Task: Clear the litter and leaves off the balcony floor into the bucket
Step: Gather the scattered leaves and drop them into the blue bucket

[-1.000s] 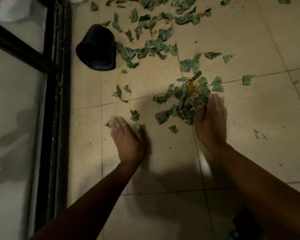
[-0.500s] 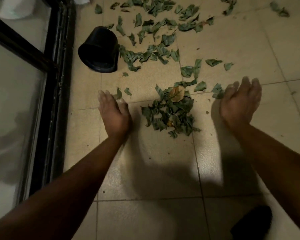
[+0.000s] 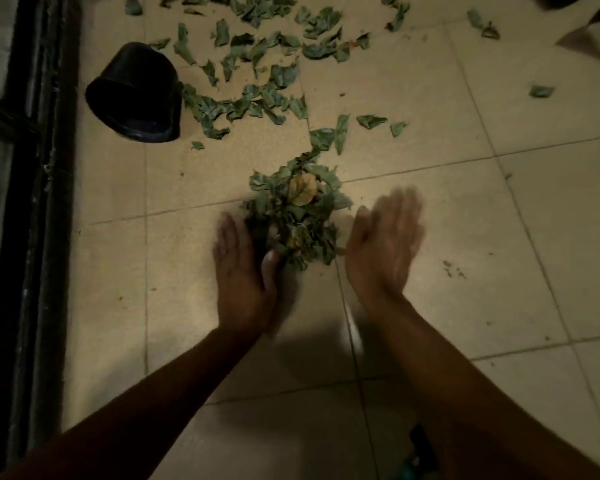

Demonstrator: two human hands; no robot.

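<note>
I observe the tiled floor (image 3: 430, 98), then the black bucket (image 3: 136, 95) tipped over at far left. My left hand (image 3: 243, 268), fingers straight, presses the leaf pile (image 3: 295, 216); my right hand (image 3: 381, 244), released and blurred, flanks it.

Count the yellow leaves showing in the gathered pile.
2. One large yellow leaf lies on top near the pile's far side; a smaller yellowish leaf sits lower, nearer the hands. Others may be buried.

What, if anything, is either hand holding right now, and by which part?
Nothing is held. The left hand rests flat against the left edge of the heaped pile of green leaves; the right hand, open and blurred, is just right of it.
</note>
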